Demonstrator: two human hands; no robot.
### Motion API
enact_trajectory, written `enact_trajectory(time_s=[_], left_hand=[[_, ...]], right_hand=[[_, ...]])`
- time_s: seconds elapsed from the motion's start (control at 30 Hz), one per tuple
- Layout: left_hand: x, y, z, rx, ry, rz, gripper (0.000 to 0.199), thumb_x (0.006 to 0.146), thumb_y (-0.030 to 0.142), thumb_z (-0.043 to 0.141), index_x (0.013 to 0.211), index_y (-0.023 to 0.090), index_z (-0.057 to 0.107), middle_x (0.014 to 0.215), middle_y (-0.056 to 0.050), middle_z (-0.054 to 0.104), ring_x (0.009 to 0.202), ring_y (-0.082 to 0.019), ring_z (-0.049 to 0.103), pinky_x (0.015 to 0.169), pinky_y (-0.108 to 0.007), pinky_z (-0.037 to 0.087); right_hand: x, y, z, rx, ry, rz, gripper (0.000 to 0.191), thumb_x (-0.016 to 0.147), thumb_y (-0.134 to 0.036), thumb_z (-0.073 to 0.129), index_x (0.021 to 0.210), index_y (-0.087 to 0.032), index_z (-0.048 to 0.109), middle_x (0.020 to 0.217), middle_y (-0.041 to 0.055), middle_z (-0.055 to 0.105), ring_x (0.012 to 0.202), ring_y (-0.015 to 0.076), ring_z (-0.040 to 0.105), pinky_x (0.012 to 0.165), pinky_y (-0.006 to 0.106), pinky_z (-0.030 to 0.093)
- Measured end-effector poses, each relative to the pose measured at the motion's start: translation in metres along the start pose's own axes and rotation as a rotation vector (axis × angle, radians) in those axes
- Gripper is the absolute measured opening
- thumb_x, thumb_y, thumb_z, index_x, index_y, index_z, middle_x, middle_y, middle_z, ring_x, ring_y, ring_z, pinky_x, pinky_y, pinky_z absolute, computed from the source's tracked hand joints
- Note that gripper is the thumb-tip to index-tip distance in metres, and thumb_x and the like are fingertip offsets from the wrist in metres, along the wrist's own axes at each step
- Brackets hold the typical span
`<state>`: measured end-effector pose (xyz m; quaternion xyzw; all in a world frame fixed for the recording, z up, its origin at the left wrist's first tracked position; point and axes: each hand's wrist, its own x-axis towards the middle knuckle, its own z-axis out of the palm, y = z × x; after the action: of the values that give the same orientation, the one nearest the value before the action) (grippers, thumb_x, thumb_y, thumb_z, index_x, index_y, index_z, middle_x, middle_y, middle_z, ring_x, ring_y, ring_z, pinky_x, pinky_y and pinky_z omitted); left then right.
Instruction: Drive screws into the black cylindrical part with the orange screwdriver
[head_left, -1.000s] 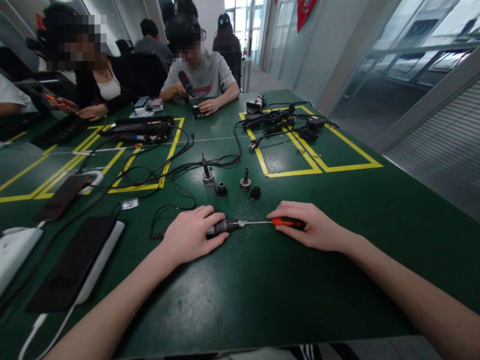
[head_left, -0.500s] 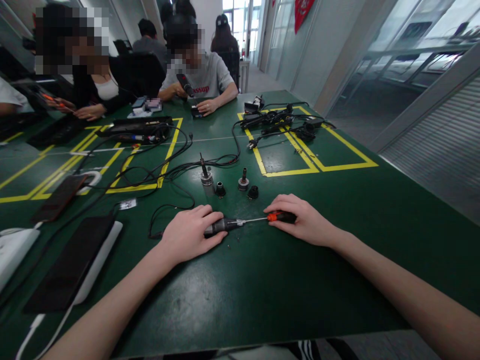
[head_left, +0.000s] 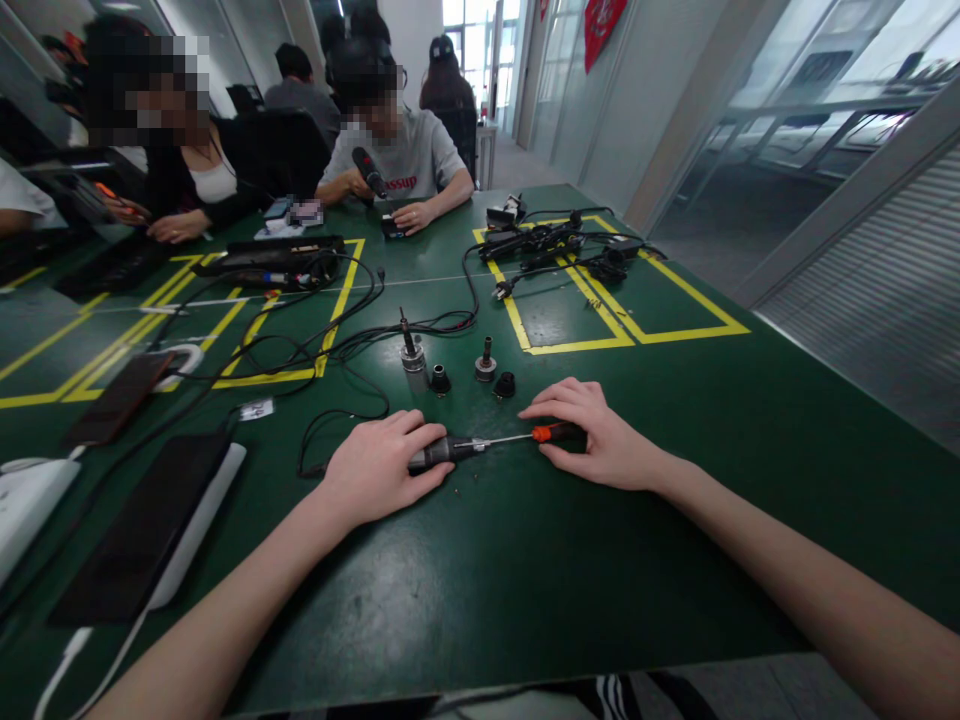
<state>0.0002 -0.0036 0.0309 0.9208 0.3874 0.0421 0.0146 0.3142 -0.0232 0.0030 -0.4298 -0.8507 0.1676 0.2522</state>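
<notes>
My left hand (head_left: 382, 465) is wrapped over a dark corded handheld tool (head_left: 439, 453) lying on the green table, pressing it down with thumb and fingers. The tool's metal end points right, and its rear is hidden under my palm. An orange and black screwdriver (head_left: 546, 433) lies in line with it, its thin shaft touching that metal end. My right hand (head_left: 604, 435) holds the screwdriver's handle, with the index finger and thumb somewhat spread around it. Beyond stand a metal cylinder with a shaft (head_left: 413, 360), a smaller metal part (head_left: 486, 362) and two black caps, one by each.
Tiny screws or bits (head_left: 457, 491) lie just in front of the tool. Black cables (head_left: 442, 322) run across the table (head_left: 465, 600). A phone on a white power bank (head_left: 142, 530) lies at left. Power cords (head_left: 547, 245) fill taped areas. Co-workers sit opposite, one holding a dark tool (head_left: 369, 172).
The fingers of my right hand have opened a little around the screwdriver handle, and the hand has shifted slightly left. My left hand and the tool have stayed in place.
</notes>
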Motion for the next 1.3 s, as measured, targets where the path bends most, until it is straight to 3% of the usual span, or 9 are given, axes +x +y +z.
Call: enact_trajectory(time_s=[0.13,0.3,0.37,0.57,0.83,1.07,1.3], left_hand=[[0.0,0.001,-0.001,0.002,-0.015,-0.007,0.028,0.098,0.043,0.062,0.117,0.024,0.07,0.1,-0.004,0.07,0.087,-0.02,0.07,0.072,-0.029,0.055],[0.001,0.001,-0.001,-0.005,-0.02,-0.008,0.028,0.098,0.043,0.062,0.117,0.024,0.07,0.101,-0.004,0.07,0.087,-0.02,0.07,0.072,-0.029,0.055],[0.001,0.001,-0.001,-0.007,-0.016,-0.007,0.028,0.098,0.043,0.062,0.117,0.024,0.07,0.101,-0.004,0.07,0.087,-0.02,0.069,0.071,-0.029,0.055],[0.001,0.0,-0.001,-0.015,-0.011,-0.005,0.028,0.098,0.043,0.062,0.117,0.024,0.071,0.1,-0.004,0.07,0.087,-0.02,0.069,0.07,-0.028,0.055],[0.001,0.0,-0.001,-0.013,-0.012,0.002,0.029,0.098,0.043,0.063,0.118,0.023,0.07,0.101,-0.004,0.07,0.087,-0.02,0.07,0.07,-0.03,0.055],[0.001,0.0,-0.001,-0.003,-0.024,-0.004,0.029,0.098,0.044,0.062,0.116,0.023,0.07,0.101,-0.003,0.071,0.086,-0.02,0.07,0.07,-0.03,0.055],[0.001,0.0,0.0,0.001,-0.015,-0.001,0.029,0.098,0.044,0.063,0.117,0.024,0.071,0.1,-0.003,0.071,0.085,-0.02,0.069,0.069,-0.029,0.054]], right_hand=[[-0.002,0.002,-0.005,-0.024,-0.005,0.012,0.033,0.087,-0.025,0.067,0.12,-0.024,0.069,0.117,0.0115,0.072,0.113,0.0338,0.062,0.094,0.054,0.042],[-0.002,0.009,-0.012,-0.021,-0.022,-0.008,0.013,0.094,-0.031,0.066,0.101,-0.025,0.076,0.109,0.0098,0.074,0.104,0.0306,0.066,0.09,0.051,0.045],[-0.002,0.01,-0.012,0.006,-0.016,-0.03,0.013,0.097,-0.031,0.065,0.097,-0.025,0.077,0.106,0.0095,0.075,0.101,0.0287,0.067,0.09,0.049,0.047],[-0.002,0.01,-0.012,0.108,0.019,-0.078,0.01,0.097,-0.029,0.066,0.099,-0.023,0.075,0.1,0.0087,0.076,0.097,0.0264,0.07,0.087,0.045,0.055],[-0.004,0.004,-0.015,0.17,0.009,-0.003,0.009,0.095,-0.028,0.067,0.1,-0.02,0.07,0.089,0.0057,0.076,0.075,0.0203,0.072,0.07,0.033,0.058],[-0.002,0.0,-0.014,0.165,0.035,-0.071,0.012,0.096,-0.022,0.062,0.106,-0.02,0.069,0.095,0.0071,0.075,0.083,0.02,0.072,0.076,0.032,0.058],[-0.003,0.005,-0.014,0.196,0.038,-0.06,0.016,0.099,-0.026,0.062,0.111,-0.021,0.073,0.1,0.0088,0.075,0.092,0.023,0.072,0.082,0.038,0.06]])
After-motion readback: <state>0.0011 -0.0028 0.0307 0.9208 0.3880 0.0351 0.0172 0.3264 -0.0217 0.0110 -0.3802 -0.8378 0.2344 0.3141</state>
